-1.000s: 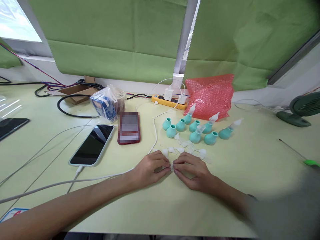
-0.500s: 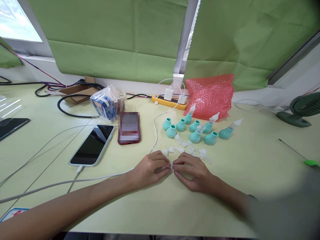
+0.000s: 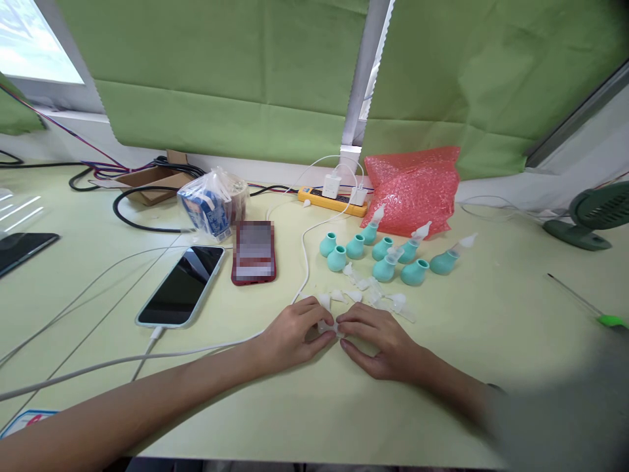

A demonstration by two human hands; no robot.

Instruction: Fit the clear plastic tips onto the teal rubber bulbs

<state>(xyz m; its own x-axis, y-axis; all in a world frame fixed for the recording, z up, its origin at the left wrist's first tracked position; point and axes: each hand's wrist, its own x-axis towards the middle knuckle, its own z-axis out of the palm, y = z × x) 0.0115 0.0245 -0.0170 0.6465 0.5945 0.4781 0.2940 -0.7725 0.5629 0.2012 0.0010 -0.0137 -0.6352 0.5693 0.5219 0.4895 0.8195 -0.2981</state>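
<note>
Between the fingertips of both hands is a small clear plastic nozzle piece point(image 3: 326, 327), partly covered by fingers. My left hand point(image 3: 297, 331) pinches it from the left. My right hand point(image 3: 376, 337) meets it from the right with thumb and fingertips closed in on its end. Just beyond the fingers lie several loose translucent nozzle parts point(image 3: 376, 290) and white tips point(image 3: 354, 296). Behind these stand several teal rubber bulbs point(image 3: 414, 272), some with open necks. Others carry a clear nozzle with a white tip, such as the tilted bulb point(image 3: 443, 262) at the right.
A red bubble-wrap bag point(image 3: 413, 190) and a yellow power strip point(image 3: 314, 196) sit at the back. Leftward are a red-cased phone point(image 3: 254, 252), a charging phone point(image 3: 181, 286) and a bagged blue box point(image 3: 206, 206). A screwdriver point(image 3: 612, 320) and a green fan point(image 3: 597, 213) are rightward.
The fingers of my left hand have parted slightly, so more of the clear nozzle piece shows. My right fingertips have shifted a little; the other things stay put.
</note>
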